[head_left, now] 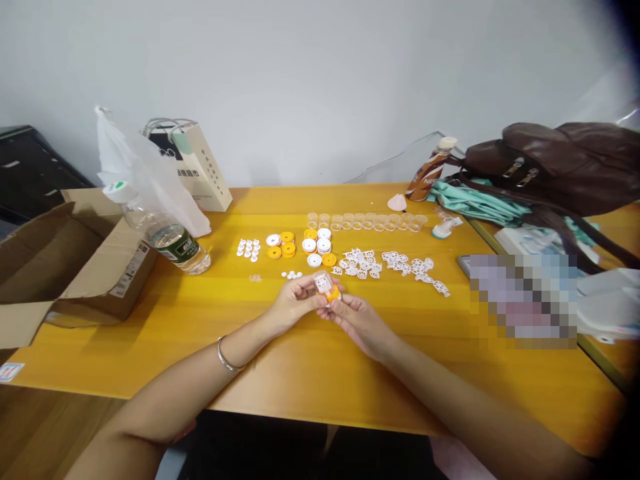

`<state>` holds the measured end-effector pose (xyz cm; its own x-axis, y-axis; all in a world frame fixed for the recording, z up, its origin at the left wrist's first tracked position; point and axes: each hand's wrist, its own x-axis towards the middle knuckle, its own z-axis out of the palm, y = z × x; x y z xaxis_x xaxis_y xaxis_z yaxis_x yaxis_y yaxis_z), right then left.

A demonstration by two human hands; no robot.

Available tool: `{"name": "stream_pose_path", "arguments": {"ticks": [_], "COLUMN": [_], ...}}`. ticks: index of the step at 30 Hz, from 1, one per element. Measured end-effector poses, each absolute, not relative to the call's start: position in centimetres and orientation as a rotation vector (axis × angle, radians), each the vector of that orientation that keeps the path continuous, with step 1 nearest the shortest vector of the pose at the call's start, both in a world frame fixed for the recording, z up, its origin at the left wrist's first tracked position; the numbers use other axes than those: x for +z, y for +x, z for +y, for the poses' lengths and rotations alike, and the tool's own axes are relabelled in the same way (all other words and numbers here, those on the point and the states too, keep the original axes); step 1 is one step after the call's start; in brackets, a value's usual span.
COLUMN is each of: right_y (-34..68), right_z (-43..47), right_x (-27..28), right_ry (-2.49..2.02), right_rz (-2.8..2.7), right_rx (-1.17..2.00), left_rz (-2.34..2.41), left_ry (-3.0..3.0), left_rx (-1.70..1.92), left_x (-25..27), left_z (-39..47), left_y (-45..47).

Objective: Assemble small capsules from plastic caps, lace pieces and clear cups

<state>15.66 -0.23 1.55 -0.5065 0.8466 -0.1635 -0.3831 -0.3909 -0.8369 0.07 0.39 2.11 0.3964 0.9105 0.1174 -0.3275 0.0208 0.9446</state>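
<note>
Left hand and right hand fingers grip one seemingly part-built piece. Beyond it, clear cups lie loose.

Yellow wood-grain table. On its left are an open cardboard box, a clear water bottle, a white plastic bag and, farther back, a paper carrier bag. Mid-table: small white buttons, 2 groups of orange and white discs. Right of them: white lattice pieces; beyond, a row of clear cups.
</note>
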Motion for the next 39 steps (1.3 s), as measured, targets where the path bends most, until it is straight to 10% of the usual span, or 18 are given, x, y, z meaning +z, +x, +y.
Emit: {"name": "stream_pose_path", "arguments": {"ticks": [39], "right_y": [14.8], "right_z": [-1.0], "right_x": [0.3], "right_ry": [-0.692], "right_rz": [-1.116], "right_rx": [1.786], "left_rz": [0.759], "left_ry": [1.128], "left_rx": [1.149], "left_x": [2.2], "left_z": [-0.9], "left_y": [1.5]}}
